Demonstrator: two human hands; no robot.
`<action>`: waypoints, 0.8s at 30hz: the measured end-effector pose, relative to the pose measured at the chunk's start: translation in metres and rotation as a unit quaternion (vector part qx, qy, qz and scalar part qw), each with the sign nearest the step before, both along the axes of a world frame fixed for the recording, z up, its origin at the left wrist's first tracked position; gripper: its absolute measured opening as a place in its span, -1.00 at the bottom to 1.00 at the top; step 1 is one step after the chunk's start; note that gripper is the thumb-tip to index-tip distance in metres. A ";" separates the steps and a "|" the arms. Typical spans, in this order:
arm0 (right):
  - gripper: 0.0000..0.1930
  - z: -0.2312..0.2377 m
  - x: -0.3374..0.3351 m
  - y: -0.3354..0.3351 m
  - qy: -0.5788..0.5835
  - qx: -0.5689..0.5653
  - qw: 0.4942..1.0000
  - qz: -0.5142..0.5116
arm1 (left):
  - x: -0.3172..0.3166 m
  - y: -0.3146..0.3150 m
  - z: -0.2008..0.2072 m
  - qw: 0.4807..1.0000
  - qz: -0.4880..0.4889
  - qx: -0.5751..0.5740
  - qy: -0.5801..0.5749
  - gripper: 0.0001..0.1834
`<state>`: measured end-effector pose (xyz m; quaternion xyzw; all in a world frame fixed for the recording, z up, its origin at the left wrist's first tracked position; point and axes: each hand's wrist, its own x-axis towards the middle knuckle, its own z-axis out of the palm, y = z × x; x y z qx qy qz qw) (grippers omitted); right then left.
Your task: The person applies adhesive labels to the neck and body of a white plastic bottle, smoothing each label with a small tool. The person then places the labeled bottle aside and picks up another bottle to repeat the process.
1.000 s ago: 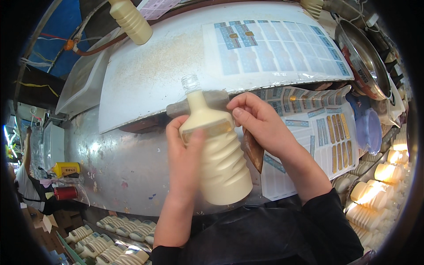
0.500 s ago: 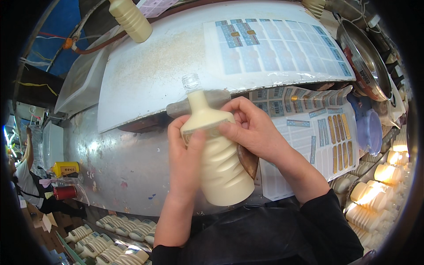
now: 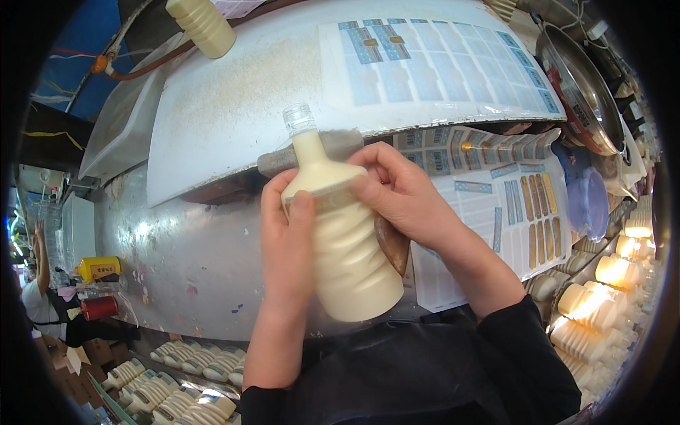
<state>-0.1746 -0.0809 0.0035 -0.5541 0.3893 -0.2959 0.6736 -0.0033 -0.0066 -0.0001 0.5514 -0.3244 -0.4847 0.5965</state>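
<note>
A cream bottle (image 3: pixel 354 262) with a ribbed body and a bare clear threaded mouth leans back, its neck pointing away from me. My left hand (image 3: pixel 287 219) closes on the left side of its shoulder, thumb on the front. On the right side my right hand (image 3: pixel 407 191) grips the shoulder, thumb pressed down and fingers curled. Between the two thumbs a narrow greyish label strip (image 3: pixel 329 190) runs across the shoulder. Behind the neck lies a grey padded roll (image 3: pixel 343 144). A brown curved piece (image 3: pixel 392 244) shows below my right hand; whether I hold it is unclear.
Label sheets (image 3: pixel 453 234) lie to the right, and another sheet (image 3: pixel 439 71) on the white board (image 3: pixel 234 106). A second cream bottle (image 3: pixel 202 28) stands far left. A steel pan (image 3: pixel 588 85), purple basin (image 3: pixel 589 202) and rows of bottles (image 3: pixel 602 304) flank the right. Another person (image 3: pixel 39 297) is far left.
The surroundings have shifted slightly left and up in the view. Both hands keep their hold on the bottle, and my left thumb has moved up toward the strip's left end.
</note>
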 end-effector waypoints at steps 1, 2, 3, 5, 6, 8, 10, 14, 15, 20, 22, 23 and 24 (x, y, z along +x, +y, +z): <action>-0.68 0.003 0.000 0.000 0.013 -0.009 1.000 0.001 | 0.000 0.000 -0.002 1.000 0.000 -0.002 0.009 -0.61; -0.68 0.004 0.000 0.000 0.025 -0.017 1.000 0.001 | 0.000 0.000 -0.003 1.000 0.001 -0.005 0.018 -0.62; -0.68 0.004 0.000 0.000 0.026 -0.019 0.999 -0.001 | 0.000 0.000 -0.003 1.000 0.002 -0.007 0.017 -0.62; -0.68 0.005 0.001 0.001 0.029 -0.023 0.999 -0.006 | -0.001 0.001 -0.003 1.000 0.004 -0.010 0.016 -0.63; -0.68 0.004 0.001 0.001 0.023 -0.022 0.999 -0.008 | -0.001 0.001 -0.003 1.000 0.002 -0.012 0.018 -0.63; -0.68 0.002 0.001 0.001 0.012 -0.021 1.000 -0.012 | 0.000 0.001 -0.003 1.000 -0.003 -0.016 0.021 -0.63; -0.68 0.003 0.002 0.001 0.014 -0.022 1.000 -0.012 | 0.000 0.002 -0.003 1.000 -0.004 -0.014 0.021 -0.62; -0.68 0.006 0.001 0.000 0.024 -0.014 1.000 -0.010 | 0.000 0.003 -0.001 1.000 -0.009 -0.007 0.014 -0.60; -0.67 0.005 0.001 0.000 0.023 -0.014 1.000 -0.010 | 0.000 0.003 -0.001 1.000 -0.009 -0.006 0.012 -0.59; -0.70 0.002 0.000 -0.001 0.020 -0.011 1.000 0.002 | 0.003 0.003 -0.005 1.000 -0.010 -0.005 -0.002 -0.57; -0.72 -0.007 0.001 -0.003 -0.053 0.008 0.998 -0.023 | 0.001 0.003 -0.003 1.000 -0.005 -0.001 0.007 -0.57; -0.73 -0.010 0.001 -0.004 -0.090 0.017 0.995 -0.035 | 0.000 0.003 -0.002 1.000 -0.002 0.001 0.012 -0.58; -0.74 -0.010 0.002 -0.003 -0.086 0.016 0.996 -0.031 | 0.001 0.003 -0.003 1.000 -0.002 -0.004 0.011 -0.57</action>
